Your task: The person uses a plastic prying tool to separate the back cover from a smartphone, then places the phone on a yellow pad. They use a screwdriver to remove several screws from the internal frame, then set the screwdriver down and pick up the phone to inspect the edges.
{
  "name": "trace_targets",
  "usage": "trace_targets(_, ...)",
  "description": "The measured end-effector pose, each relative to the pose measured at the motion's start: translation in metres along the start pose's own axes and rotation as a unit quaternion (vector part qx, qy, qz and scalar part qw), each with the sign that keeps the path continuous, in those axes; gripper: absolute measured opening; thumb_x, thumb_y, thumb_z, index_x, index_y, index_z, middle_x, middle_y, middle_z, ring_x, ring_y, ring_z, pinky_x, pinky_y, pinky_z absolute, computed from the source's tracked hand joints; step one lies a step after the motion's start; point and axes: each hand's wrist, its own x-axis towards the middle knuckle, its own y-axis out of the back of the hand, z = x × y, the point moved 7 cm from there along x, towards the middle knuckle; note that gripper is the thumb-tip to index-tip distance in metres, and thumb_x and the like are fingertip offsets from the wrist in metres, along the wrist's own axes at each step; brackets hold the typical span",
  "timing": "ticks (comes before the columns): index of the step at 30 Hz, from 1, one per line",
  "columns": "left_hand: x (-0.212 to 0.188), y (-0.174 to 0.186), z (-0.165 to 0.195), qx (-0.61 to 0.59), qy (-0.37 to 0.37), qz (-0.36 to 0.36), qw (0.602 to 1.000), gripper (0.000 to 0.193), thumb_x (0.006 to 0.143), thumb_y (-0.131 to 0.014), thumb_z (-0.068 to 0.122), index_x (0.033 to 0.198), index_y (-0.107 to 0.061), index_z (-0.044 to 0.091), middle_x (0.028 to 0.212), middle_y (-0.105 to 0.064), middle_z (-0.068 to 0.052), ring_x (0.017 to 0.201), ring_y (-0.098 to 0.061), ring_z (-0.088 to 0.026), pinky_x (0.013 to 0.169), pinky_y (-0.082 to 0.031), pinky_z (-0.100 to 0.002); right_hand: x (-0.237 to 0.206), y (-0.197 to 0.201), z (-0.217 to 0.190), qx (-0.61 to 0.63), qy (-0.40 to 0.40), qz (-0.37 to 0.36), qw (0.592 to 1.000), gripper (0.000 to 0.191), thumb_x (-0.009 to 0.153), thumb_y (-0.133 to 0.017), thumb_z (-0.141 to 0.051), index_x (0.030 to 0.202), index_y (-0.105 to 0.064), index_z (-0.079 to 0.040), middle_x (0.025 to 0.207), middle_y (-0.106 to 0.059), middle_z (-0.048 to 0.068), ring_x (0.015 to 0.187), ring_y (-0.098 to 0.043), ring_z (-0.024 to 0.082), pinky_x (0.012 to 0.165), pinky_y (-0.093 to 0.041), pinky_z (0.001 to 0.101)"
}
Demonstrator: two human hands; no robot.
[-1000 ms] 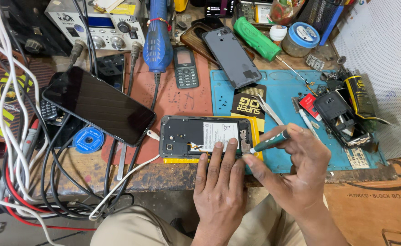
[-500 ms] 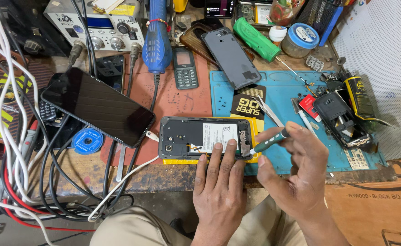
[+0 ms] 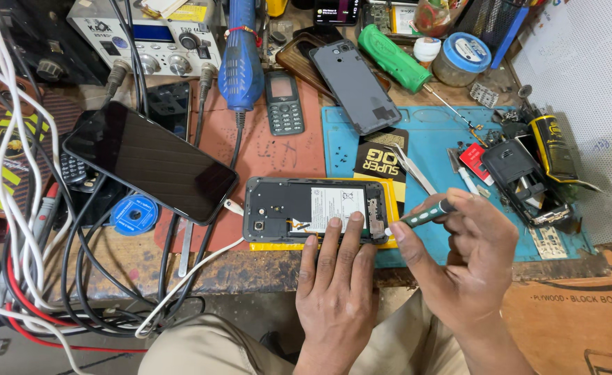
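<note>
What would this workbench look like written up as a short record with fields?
Setting: cluttered repair bench with a blue mat
Left hand: fingers pressed flat on an opened phone, back cover off
Right hand: holds a small green screwdriver, tip at the phone's right end
Under the phone: a yellow pad
Nearby: grey back cover, dark screen panel, keypad phone, tweezers

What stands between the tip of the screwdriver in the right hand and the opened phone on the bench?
Nothing visible does. The right hand holds the green screwdriver with its tip at the right end of the opened phone. The left hand presses the phone's lower edge, beside that path, not across it.
</note>
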Motion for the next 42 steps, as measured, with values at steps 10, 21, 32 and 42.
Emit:
trace_targets(10, 0.001, 0.001, 0.000, -0.002, -0.001, 0.005, 1.000, 0.021, 0.095, -0.063, 0.012, 0.115, -0.067, 0.009, 0.150, -0.059, -0.011, 0.141, -0.053, -0.029, 0.120, -0.033, -0.049, 0.000, -0.001, 0.001, 0.013, -0.014, 0.001, 1.000, 0.062, 0.099, -0.066, 0.013, 0.148, -0.034, -0.007, 0.122, -0.059, 0.015, 0.105, -0.068, 0.021, 0.089, -0.060, 0.0324)
trace_targets(21, 0.001, 0.000, 0.000, -0.001, 0.001, -0.003, 1.000, 0.023, 0.094, -0.061, 0.013, 0.115, -0.068, 0.008, 0.149, -0.059, -0.011, 0.140, -0.054, -0.030, 0.119, -0.034, -0.049, -0.001, -0.005, 0.007, 0.023, -0.026, -0.035, 0.999, 0.072, 0.099, -0.062, 0.009, 0.160, -0.027, -0.011, 0.127, -0.058, 0.020, 0.113, -0.068, 0.025, 0.093, -0.058, 0.0337)
trace_targets(32, 0.001, 0.001, 0.000, -0.001, -0.003, -0.004, 1.000, 0.024, 0.094, -0.061, 0.013, 0.116, -0.068, 0.008, 0.149, -0.059, -0.011, 0.141, -0.053, -0.030, 0.119, -0.033, -0.049, 0.003, -0.004, 0.008, 0.012, -0.036, -0.035, 0.999, 0.075, 0.095, -0.071, 0.008, 0.157, -0.031, -0.007, 0.119, -0.064, 0.017, 0.104, -0.068, 0.020, 0.091, -0.059, 0.0309)
trace_targets(42, 0.001, 0.001, 0.000, -0.007, 0.001, -0.003, 1.000, 0.022, 0.094, -0.062, 0.012, 0.115, -0.067, 0.008, 0.149, -0.059, -0.011, 0.140, -0.054, -0.030, 0.119, -0.033, -0.049, 0.003, -0.001, 0.015, 0.045, -0.059, -0.049, 0.996, 0.068, 0.105, -0.060, 0.008, 0.162, -0.029, -0.013, 0.121, -0.070, 0.017, 0.108, -0.071, 0.020, 0.099, -0.057, 0.0334)
